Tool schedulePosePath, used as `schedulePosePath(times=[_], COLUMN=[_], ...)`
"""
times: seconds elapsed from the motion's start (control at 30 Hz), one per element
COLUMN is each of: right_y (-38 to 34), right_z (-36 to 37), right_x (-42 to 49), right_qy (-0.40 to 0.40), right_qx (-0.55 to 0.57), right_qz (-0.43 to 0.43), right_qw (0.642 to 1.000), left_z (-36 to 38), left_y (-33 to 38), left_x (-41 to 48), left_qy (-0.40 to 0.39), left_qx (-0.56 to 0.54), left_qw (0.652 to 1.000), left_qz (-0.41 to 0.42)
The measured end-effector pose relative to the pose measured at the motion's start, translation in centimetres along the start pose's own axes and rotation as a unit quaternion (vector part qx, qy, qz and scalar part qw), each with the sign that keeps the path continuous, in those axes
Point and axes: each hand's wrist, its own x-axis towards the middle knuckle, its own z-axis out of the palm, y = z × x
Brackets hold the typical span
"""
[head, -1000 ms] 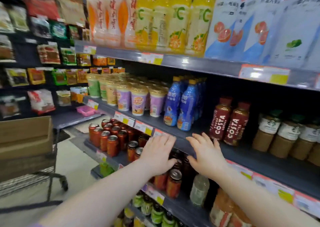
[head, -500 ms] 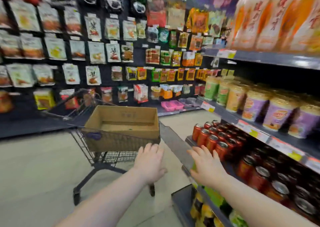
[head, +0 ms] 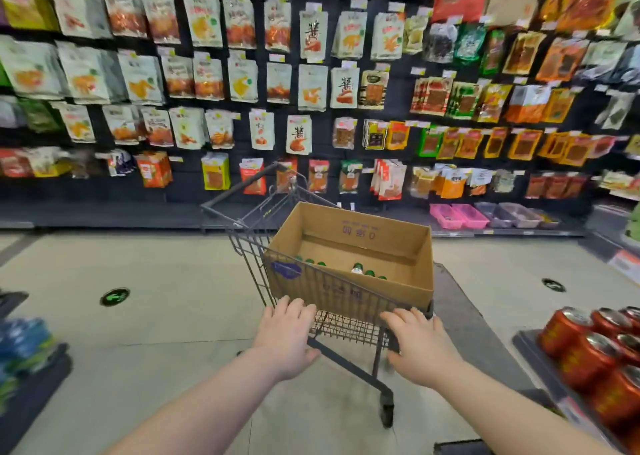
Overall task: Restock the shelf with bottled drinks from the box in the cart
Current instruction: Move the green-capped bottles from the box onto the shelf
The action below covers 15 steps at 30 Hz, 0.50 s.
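Observation:
An open cardboard box (head: 388,286) sits in a dark wire cart (head: 249,243) in the middle of the aisle. Inside the box, near its front wall, the green caps of several bottled drinks (head: 360,270) show; their bodies are hidden. My left hand (head: 285,340) is stretched out, empty, fingers relaxed, just below the cart's near left corner. My right hand (head: 417,345), also empty with fingers spread, is in front of the cart's near right corner. Neither hand grips anything.
Red cans (head: 595,347) stand on a low shelf at the lower right. A wall of hanging snack packets (head: 311,83) faces me behind the cart. Pink and grey bins (head: 460,216) sit on its base ledge. Blue bottles (head: 24,340) blur at the lower left.
My view has swung left from the drinks shelf to the cart, which is now centred and close. Both empty hands left the shelf edge and now reach toward the cart's near side.

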Motion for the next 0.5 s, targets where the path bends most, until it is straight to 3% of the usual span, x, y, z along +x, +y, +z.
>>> schedulePosePath(times=[0.33,0.5], right_y=[5.2,6.4], right_z=[-1.6,-0.5], right_x=[19.1,24.8], right_qy=[-0.04,-0.086], right_qx=[0.022,0.017], right_qz=[-0.027,-0.03], right_qw=[0.999,0.996], left_z=[-1.2,0.6], left_y=[-2.3,-4.2], left_x=[17.2,21.5], left_qy=[-0.004,-0.046], left_qx=[0.008,-0.012], left_qw=[1.0,0.998], left_qz=[-0.029,-0.045])
